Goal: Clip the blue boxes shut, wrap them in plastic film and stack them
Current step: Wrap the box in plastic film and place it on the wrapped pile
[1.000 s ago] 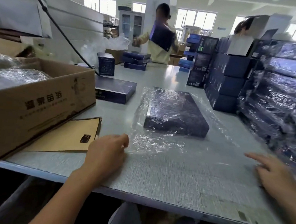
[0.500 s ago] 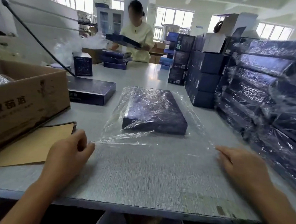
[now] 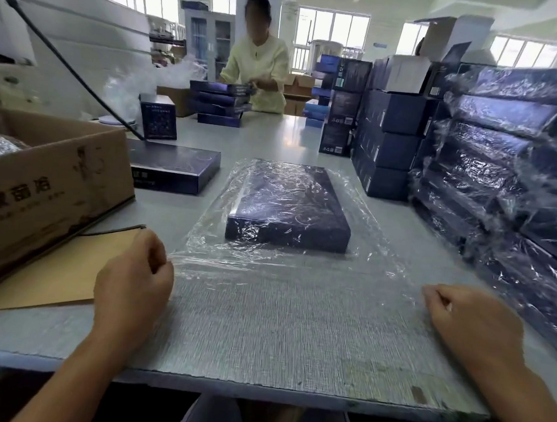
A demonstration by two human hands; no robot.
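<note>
A flat blue box (image 3: 290,208) lies in the middle of the tabletop (image 3: 269,141), its long side running from near to far. A sheet of plastic film (image 3: 299,268) is draped over it and spreads out onto the tabletop on all sides, wrinkled and shiny, with its near part reaching toward the person.

The left hand (image 3: 133,286) rests at the film's near left corner, fingers curled in and pinching the film's edge against the thumb. The right hand (image 3: 470,323) sits at the film's near right edge, well apart from the left, its fingers also curled in on the film. Both hands are nearer than the box and neither touches it.

On the left stands an open cardboard carton (image 3: 51,188), with a brown paper sheet (image 3: 51,277) lying partly under it. Beyond the carton a second flat blue box (image 3: 174,167) lies unwrapped, and farther back a small blue box (image 3: 158,116) stands upright. A black cable (image 3: 66,61) slants down across the left side.

Along the right edge a tall stack of wrapped boxes (image 3: 520,181) rises, and just left of it stands a stack of unwrapped boxes (image 3: 390,143). At the far end another person (image 3: 257,64) stands behind a pile of blue boxes (image 3: 220,103).
</note>
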